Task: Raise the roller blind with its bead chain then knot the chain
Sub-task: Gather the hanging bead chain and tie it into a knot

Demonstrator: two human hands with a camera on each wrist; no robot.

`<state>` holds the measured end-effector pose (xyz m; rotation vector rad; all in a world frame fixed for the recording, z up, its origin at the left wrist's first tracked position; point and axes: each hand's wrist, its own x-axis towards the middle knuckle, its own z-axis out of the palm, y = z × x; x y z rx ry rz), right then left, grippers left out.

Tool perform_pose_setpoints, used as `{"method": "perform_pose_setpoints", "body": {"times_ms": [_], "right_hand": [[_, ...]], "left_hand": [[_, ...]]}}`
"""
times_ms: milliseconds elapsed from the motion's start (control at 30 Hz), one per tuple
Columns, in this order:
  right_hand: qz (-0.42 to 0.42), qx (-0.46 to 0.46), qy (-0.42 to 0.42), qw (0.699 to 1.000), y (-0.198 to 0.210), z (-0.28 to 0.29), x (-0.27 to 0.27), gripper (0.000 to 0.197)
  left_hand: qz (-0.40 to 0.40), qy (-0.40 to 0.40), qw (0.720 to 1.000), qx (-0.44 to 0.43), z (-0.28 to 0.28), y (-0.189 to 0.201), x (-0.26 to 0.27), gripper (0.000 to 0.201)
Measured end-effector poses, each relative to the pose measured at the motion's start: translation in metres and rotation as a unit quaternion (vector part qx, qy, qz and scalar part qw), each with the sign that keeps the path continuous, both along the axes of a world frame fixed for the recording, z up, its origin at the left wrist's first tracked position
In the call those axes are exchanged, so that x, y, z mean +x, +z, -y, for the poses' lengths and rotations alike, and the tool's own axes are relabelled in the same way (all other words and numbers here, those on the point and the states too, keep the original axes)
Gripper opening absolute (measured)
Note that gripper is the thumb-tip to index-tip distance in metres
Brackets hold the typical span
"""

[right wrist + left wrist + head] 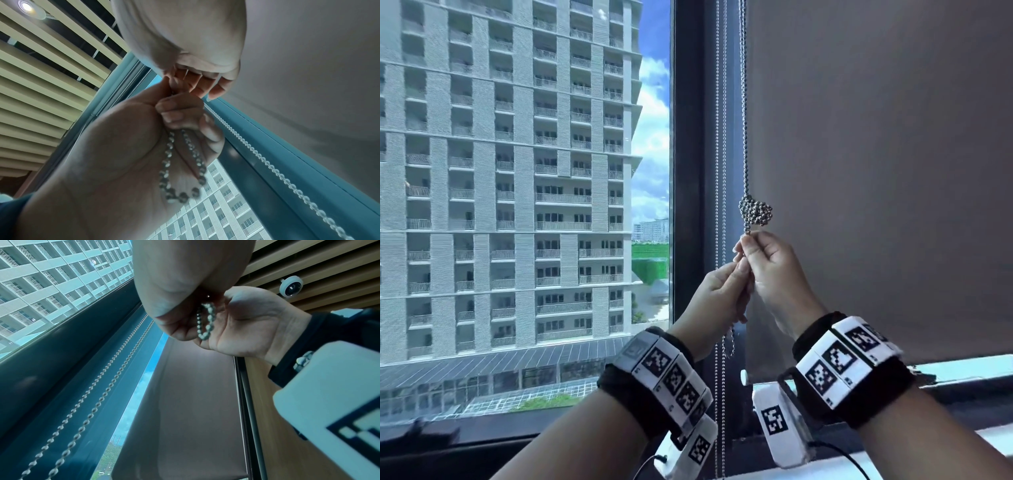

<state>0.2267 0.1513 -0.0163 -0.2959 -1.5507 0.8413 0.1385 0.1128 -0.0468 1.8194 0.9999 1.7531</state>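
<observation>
We pinch the bead chain (745,144) just under its knot (755,210) with our right hand (768,270). Our left hand (717,294) grips the same chain lower down, both hands touching. The chain's end loop (183,168) dangles below the left fingers. The roller blind (876,171) hangs right beside us, its bottom edge near the sill. The dark window frame (688,137) stands close on the left, with a second chain (720,137) along it.

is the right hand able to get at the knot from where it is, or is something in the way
Probably yes. The right hand pinches the bead chain just below the knot, with nothing between them. It would have to release its pinch first; the left hand holds the chain lower down.
</observation>
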Motion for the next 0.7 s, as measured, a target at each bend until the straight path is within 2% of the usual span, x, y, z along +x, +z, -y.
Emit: {"method": "perform_pose_setpoints", "body": {"times_ms": [267,400,533,700], "right_hand": [[0.004,-0.035,0.019,0.999,-0.003,-0.006,0.002,0.026],[0.012,-0.028,0.012,0.999,-0.004,-0.009,0.004,0.023],[0.030,-0.020,0.014,0.999,-0.006,-0.010,0.008,0.017],[0.034,-0.024,0.028,0.999,-0.012,-0.010,0.010,0.012]], "left_hand": [[-0.008,0.016,1.000,-0.004,0.000,-0.005,0.005,0.031],[0.001,-0.003,1.000,-0.027,0.002,-0.006,0.007,0.019],[-0.029,0.013,0.998,-0.055,0.005,-0.007,0.007,0.010],[-0.060,0.054,0.992,-0.094,0.012,-0.010,0.011,0.023]]}}
